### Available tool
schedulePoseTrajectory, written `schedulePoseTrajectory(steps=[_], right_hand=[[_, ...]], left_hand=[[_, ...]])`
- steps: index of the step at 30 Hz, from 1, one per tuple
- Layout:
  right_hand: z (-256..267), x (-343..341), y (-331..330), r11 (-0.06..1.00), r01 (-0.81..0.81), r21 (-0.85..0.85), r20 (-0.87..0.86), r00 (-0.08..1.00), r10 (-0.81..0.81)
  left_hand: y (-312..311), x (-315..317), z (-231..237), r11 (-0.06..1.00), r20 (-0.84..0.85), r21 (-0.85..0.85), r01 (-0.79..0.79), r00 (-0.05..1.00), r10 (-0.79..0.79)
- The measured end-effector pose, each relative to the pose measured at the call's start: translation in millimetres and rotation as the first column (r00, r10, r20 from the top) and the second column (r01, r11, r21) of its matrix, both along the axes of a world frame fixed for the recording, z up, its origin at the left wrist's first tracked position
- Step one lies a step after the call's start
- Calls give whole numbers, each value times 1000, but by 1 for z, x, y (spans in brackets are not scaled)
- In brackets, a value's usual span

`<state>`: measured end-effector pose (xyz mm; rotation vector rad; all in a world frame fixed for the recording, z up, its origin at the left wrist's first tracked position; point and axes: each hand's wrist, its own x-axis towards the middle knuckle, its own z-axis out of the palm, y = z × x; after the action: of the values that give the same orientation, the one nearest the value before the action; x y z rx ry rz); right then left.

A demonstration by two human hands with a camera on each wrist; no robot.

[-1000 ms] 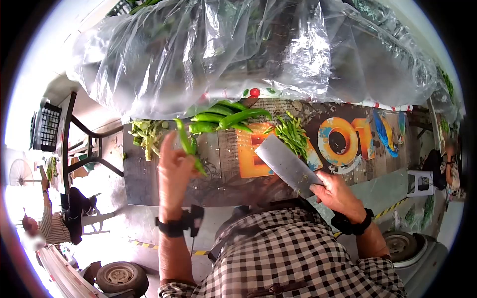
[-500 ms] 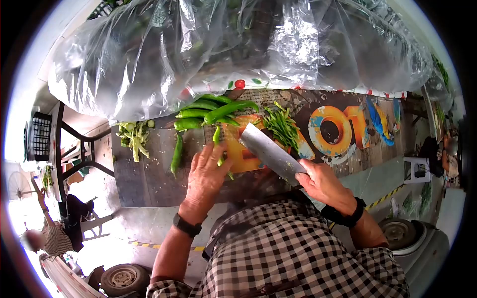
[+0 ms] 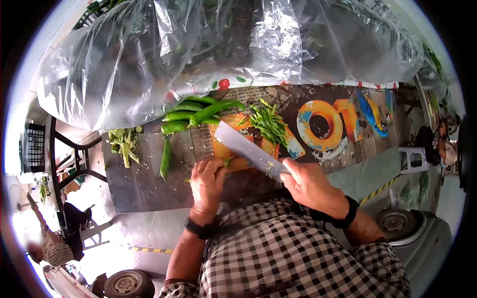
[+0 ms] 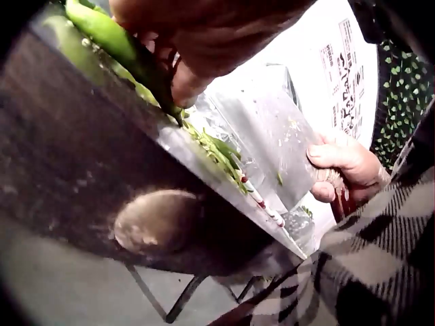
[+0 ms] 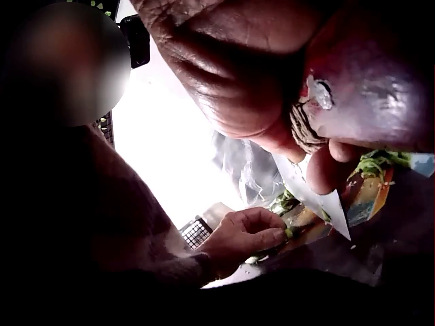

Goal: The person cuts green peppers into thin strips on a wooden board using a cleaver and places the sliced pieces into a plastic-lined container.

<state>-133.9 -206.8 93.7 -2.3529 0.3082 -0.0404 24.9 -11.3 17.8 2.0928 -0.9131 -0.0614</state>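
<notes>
The left hand (image 3: 207,184) pinches a green pepper (image 4: 112,37) over the near half of the bench (image 3: 134,191), its long axis running near-left to far-right; the right hand (image 3: 310,184) grips a cleaver (image 3: 248,150), blade pointing far-left. Whole peppers (image 3: 186,118) lie beyond, cut strips (image 3: 270,124) past the blade, trimmings (image 3: 124,144) far left. In the head view fingers hide the pepper's middle; the left wrist view exposes more of its body.

The peppers (image 3: 213,111) are green, the cleaver (image 3: 244,149) silver-grey. Black-and-pale checks cover the shirt (image 3: 293,243). Orange letters (image 3: 304,124) mark the dark-brown table (image 3: 133,186).
</notes>
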Motion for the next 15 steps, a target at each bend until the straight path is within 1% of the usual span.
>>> schedulePoseTrajectory(steps=[1,3,5,9,11,15], right_hand=[[-3,3,4,1000,-3,0,50,999,3],[1,8,9,1000,-26,4,18,999,26],[2,9,13,999,-48,0,-30,998,48],[-6,8,18,998,-56,11,-38,998,57],[-8,7,19,998,-53,34,-27,998,54],[-8,6,20,998,-60,30,-71,996,62]], left_hand=[[1,-5,-2,1000,-23,10,-17,1000,17],[0,-9,-3,999,-70,26,-47,996,48],[1,-9,-6,998,-73,-18,-58,996,57],[0,-9,-7,995,-52,-89,-50,998,45],[0,-9,-8,996,-58,-77,-50,997,46],[0,-9,-10,995,-44,-90,-43,998,39]])
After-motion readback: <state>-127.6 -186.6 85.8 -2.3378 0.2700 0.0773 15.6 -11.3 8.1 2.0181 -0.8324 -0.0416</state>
